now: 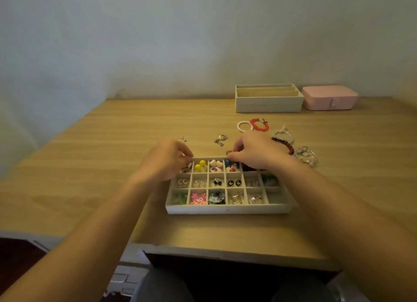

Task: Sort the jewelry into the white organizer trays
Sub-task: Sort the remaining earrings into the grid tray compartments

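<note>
The white tray (228, 208) sits on the desk (112, 166) close to the near edge, and most of its small compartments hold earrings and beads. The left hand (167, 159) is clenched at the tray's far-left corner, fingertips pinching the rim. The right hand (255, 150) is curled over the far rim further right, with a small silvery piece (229, 152) at its fingertips; I cannot tell whether it grasps that piece or the rim. Loose jewelry lies beyond the tray: a pearl bracelet (244, 126) touching a red bracelet (259, 124), a dark bead bracelet (286, 145) beside the right wrist, and two small clusters (221, 139). A second white tray (268, 104) and a pink box (329, 97) stand side by side against the wall
</note>
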Demonstrator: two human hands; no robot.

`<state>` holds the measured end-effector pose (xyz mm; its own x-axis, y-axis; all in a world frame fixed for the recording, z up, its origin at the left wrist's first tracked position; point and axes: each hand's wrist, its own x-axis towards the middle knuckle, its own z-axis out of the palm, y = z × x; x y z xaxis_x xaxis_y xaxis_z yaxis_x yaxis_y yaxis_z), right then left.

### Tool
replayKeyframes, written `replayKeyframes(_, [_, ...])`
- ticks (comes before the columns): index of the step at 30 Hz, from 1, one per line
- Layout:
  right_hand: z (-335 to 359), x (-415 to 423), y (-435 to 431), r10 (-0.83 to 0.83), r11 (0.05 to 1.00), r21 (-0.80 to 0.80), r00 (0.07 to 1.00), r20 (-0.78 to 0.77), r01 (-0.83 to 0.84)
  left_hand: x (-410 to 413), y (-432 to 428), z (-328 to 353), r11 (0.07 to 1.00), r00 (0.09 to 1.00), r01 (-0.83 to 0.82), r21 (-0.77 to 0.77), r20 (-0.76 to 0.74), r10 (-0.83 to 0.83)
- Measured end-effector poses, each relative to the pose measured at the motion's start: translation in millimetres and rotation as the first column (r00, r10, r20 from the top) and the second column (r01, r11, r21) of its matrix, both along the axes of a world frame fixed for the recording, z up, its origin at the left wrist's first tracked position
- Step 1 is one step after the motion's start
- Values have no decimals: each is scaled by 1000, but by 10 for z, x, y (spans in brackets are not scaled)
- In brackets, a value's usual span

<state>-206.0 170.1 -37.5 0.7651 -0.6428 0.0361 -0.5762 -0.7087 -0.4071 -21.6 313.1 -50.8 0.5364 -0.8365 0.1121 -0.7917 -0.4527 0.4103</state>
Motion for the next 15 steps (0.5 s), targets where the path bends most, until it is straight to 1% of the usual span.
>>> replayKeyframes(2, [0, 136, 7, 17, 1000, 2, 1000, 8, -17, 155, -21, 53, 999, 998, 3, 34, -67, -1])
replayKeyframes(4, [0, 261, 22, 35, 999, 16, 999, 9, -35, 313, -65, 104, 1000, 987, -12, 16, -158, 14])
replayKeyframes(5, [-2, 323, 23, 43, 999, 26, 999, 8, -44, 387, -94, 120, 999, 984, -34, -2, -174, 33])
replayKeyframes(9, [11, 496, 28, 78, 995, 63, 997, 0, -78, 603, -264, 83, 989, 980, -144, -34, -145, 138])
replayKeyframes(13, [46, 577, 12, 102, 986, 132, 995, 9, -102, 631, -469, 7, 990, 973, -144, 10, -180, 143])
replayKeyframes(15, [53, 595, 10, 105, 979, 172, 994, 21, -107, 614, -539, -10, 990, 978, -134, 45, -156, 139])
